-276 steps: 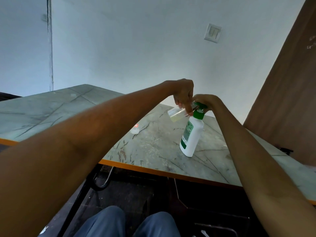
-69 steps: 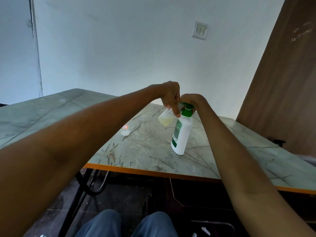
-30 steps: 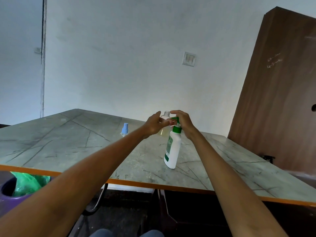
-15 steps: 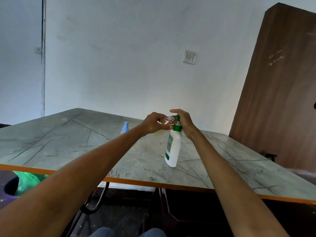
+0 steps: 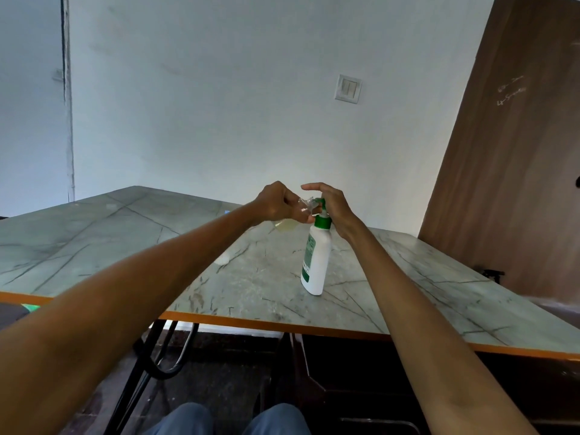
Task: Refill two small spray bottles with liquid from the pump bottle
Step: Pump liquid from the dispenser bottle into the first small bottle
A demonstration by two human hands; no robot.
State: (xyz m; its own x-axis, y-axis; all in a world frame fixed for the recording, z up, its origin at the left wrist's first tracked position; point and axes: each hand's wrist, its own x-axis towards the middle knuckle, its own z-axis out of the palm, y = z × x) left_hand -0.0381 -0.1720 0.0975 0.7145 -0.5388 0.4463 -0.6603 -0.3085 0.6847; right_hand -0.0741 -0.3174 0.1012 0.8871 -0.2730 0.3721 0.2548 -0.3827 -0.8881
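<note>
the left hand [image 5: 276, 204] pinches the small spray bottle [image 5: 290, 219], tilted, its open neck at the nozzle of the pump bottle [image 5: 315, 259], mid-table [image 5: 94, 246]. the right hand [image 5: 332, 205] is curled over the pump head, pressing. if the neck drifts off the nozzle, liquid will likely spill; a hard press could tip the pump bottle.

The surface [image 5: 94, 246] is a grey-green marble-look top with dark veins and an orange band along its near edge. A white pump bottle [image 5: 315, 262] with a green collar and green label stands upright on it, toward the near edge at about 5 o'clock of the top. At its 9 o'clock, a small pale item [image 5: 223, 259] lies on the top; what it is cannot be told. A bit of blue [image 5: 227, 211] shows farther back, at 11 o'clock.
</note>
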